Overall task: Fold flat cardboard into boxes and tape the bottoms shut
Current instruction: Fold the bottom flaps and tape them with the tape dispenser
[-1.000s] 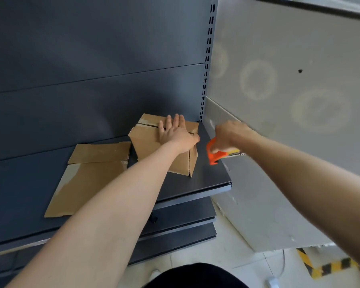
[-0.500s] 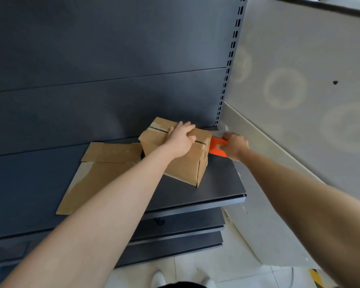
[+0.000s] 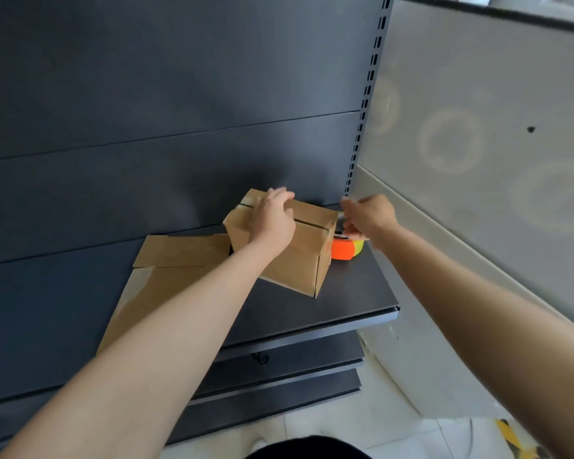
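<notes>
- Left grip [image 3: 272,220] holds the box [image 3: 299,263] on the shelf [image 3: 362,293] from above, fingers curled over its top.
- Right grip [image 3: 368,217], fingers curled, is at the box's right end; what it holds I cannot tell.
- Orange tape dispenser [image 3: 343,252] lies just beside the box.

**No legible writing**

No text, label, brand, number or sign can be read anywhere in the view. The box [image 3: 299,260], the flat cardboard [image 3: 179,250], the orange tape dispenser [image 3: 343,250] and the shelf [image 3: 355,293] show only plain surfaces at this sharpness.
</notes>
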### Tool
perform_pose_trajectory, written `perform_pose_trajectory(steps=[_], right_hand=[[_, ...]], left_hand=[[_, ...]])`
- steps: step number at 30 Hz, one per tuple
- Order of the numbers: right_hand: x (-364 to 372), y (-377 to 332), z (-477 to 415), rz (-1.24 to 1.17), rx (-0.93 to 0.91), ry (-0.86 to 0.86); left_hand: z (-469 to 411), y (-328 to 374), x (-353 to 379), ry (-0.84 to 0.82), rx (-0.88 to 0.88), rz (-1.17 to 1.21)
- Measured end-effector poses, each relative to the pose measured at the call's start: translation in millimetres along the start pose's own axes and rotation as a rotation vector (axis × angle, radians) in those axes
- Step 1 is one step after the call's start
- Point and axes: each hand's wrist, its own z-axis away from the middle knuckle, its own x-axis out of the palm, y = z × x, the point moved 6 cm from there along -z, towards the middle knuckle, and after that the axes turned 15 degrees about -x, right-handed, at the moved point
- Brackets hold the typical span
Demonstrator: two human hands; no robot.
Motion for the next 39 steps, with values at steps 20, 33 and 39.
perform_pose_trajectory(steps=[20,33,39], right_hand=[[39,-18,52,-0.072,0.232,0.058],[44,-52,83,0.014,0.108,0.194],[61,-82,85,-0.079,-0.004,0.142]], left_hand=[[-28,-56,-46,-0.145,-0.38,0.093],[-6,-67,-112,0.117,-0.343,0.122],[19,-82,-141,0.134,-0.369,0.525]])
